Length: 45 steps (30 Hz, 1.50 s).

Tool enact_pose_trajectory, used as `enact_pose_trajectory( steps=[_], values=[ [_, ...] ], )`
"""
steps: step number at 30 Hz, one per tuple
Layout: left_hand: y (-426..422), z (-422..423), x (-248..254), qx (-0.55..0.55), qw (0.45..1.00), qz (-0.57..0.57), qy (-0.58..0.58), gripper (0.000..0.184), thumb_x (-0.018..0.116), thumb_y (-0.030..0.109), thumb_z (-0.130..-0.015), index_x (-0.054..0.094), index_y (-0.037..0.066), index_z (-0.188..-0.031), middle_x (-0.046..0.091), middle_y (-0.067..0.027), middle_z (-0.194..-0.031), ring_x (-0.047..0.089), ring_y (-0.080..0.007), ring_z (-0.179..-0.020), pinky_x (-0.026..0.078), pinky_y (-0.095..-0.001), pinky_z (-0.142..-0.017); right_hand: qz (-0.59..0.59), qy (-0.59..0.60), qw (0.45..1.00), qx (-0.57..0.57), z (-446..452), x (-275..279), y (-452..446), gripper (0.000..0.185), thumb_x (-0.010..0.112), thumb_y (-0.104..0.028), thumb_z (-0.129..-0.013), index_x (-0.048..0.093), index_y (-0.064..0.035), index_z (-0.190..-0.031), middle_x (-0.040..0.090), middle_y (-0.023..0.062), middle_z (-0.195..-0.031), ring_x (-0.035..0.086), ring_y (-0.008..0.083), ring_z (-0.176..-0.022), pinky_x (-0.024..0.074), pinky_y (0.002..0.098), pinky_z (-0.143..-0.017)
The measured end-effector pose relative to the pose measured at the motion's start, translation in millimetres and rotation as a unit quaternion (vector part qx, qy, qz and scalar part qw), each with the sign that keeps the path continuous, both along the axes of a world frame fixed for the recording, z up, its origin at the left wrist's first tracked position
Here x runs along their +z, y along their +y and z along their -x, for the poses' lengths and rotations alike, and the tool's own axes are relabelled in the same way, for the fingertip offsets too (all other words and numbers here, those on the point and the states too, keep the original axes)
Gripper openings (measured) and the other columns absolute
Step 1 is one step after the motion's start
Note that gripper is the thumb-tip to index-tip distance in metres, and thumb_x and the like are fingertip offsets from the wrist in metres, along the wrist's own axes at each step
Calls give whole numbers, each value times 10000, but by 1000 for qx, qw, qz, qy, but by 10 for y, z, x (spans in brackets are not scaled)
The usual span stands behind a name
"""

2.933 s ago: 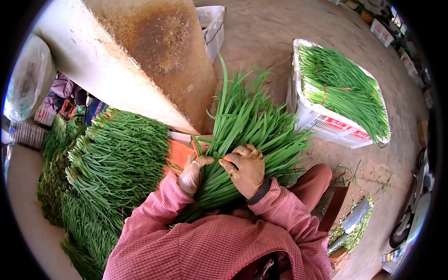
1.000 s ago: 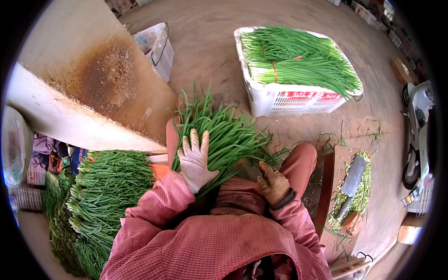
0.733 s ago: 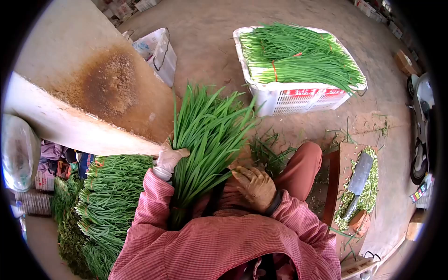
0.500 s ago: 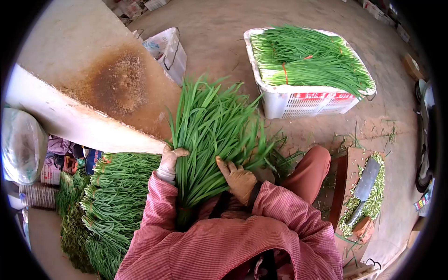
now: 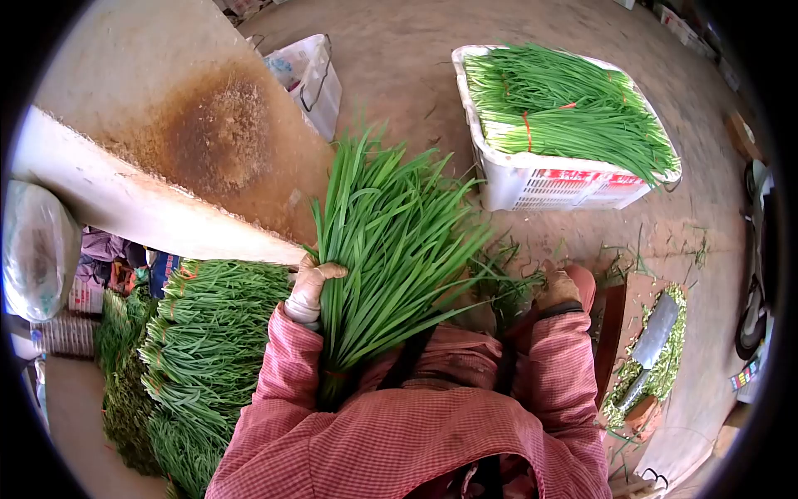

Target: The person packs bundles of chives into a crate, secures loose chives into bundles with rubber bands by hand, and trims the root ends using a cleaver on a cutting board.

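Observation:
A large bunch of garlic chives (image 5: 386, 241) stands leaning before my body, its leaf tips fanned up and to the right. My left hand (image 5: 309, 289), in a pale glove, is closed around the bunch's left side, thumb across the leaves. A tie shows near its base at my lap. My right hand (image 5: 559, 289), in a tan glove, is over my right knee, apart from the bunch. Its fingers are small and indistinct, so whether it grips anything is unclear. Loose green leaves (image 5: 509, 283) lie just left of it.
Tied bundles fill a white crate (image 5: 573, 179) ahead. More chives (image 5: 212, 341) are stacked at left, below a stained slab (image 5: 224, 141). At right, a cleaver (image 5: 655, 331) rests among chopped bits on a board (image 5: 636, 291). Another white bin (image 5: 320, 91) stands behind the slab.
My right hand has left the bunch's leaves and moved right to my knee. My left hand keeps its hold on the bunch. The view has shifted slightly.

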State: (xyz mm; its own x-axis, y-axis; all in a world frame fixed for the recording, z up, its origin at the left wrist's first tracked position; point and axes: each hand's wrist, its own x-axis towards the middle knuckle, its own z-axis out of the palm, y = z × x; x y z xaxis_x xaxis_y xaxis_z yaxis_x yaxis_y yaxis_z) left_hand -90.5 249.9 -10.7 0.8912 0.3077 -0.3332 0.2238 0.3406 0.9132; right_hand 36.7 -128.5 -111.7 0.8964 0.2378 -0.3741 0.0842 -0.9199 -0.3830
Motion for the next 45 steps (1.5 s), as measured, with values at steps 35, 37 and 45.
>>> enact_pose_trajectory(
  steps=[35,37,45],
  values=[
    [-35,0,27,13,998,60,11,371,626,17,-747,534,27,-1106,617,-64,-942,598,-175,-803,502,-296,-731,-133,-307,941,43,488,468,522,612,603,-299,-775,375,-55,-1288,453,168,-1244,458,350,-1087,423,415,-873],
    [-38,-23,60,-15,998,-49,25,430,631,129,-771,499,0,-1159,620,-96,-934,595,-165,-807,473,-285,-759,-211,-370,903,57,559,914,615,540,611,-219,-769,432,-51,-1250,486,167,-1204,478,361,-1052,421,428,-868],
    [716,999,-536,-204,968,-102,107,793,428,540,-853,107,61,-1397,301,-159,-1360,275,-209,-1255,242,-333,-1026,-330,-288,795,419,1050,1051,1267,435,568,-152,-762,507,-99,-1189,488,67,-1227,462,236,-1128,378,373,-955]
  ],
)
